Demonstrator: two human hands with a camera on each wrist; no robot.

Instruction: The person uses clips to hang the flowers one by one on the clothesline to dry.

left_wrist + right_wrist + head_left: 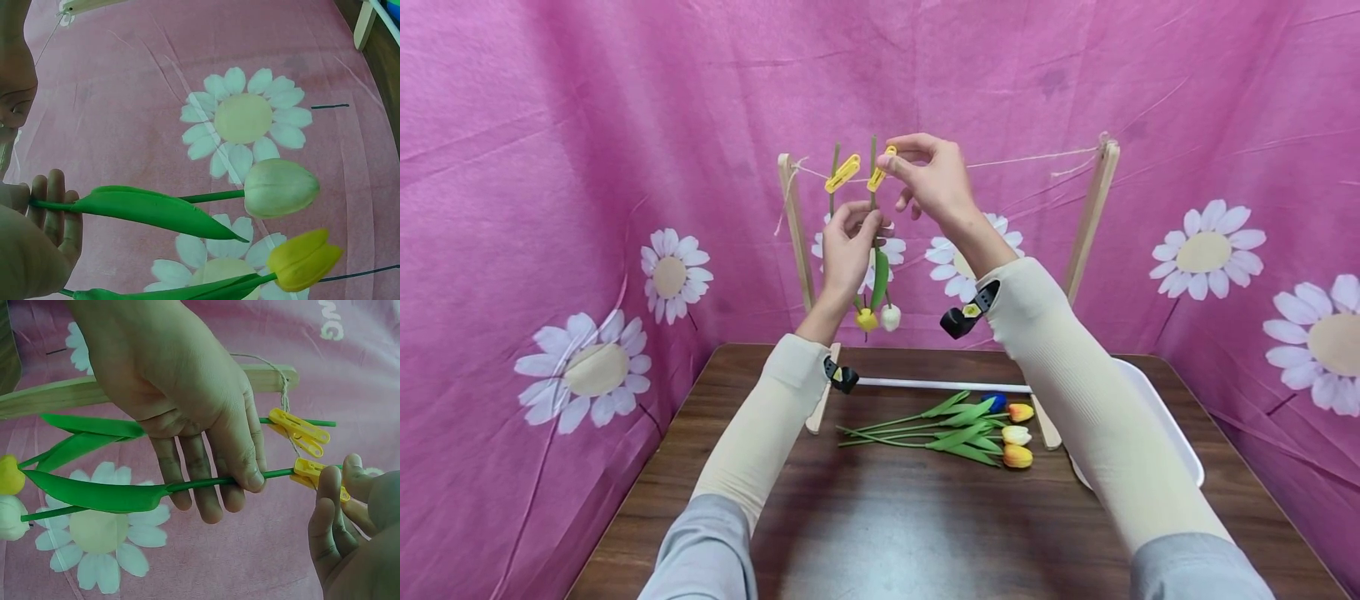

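Observation:
My left hand (848,250) pinches the green stem of an artificial white tulip (281,187), which hangs head down with its leaf below the fingers. Just above, my right hand (942,179) holds a yellow clothespin (307,469) between thumb and fingers. That clothespin sits across the same stem at the string (1030,158). To the left, a second yellow clothespin (842,173) grips the stem of a yellow tulip (306,259) on the string, also with its bloom downward. In the right wrist view, the left hand's thumb lies along the white tulip's stem.
The string runs between a left wooden post (797,242) and a right wooden post (1092,221), with a white rod (940,385) low between them. Several tulips (970,433) lie on the brown table (880,517). A white tray (1187,462) is partly behind the right forearm.

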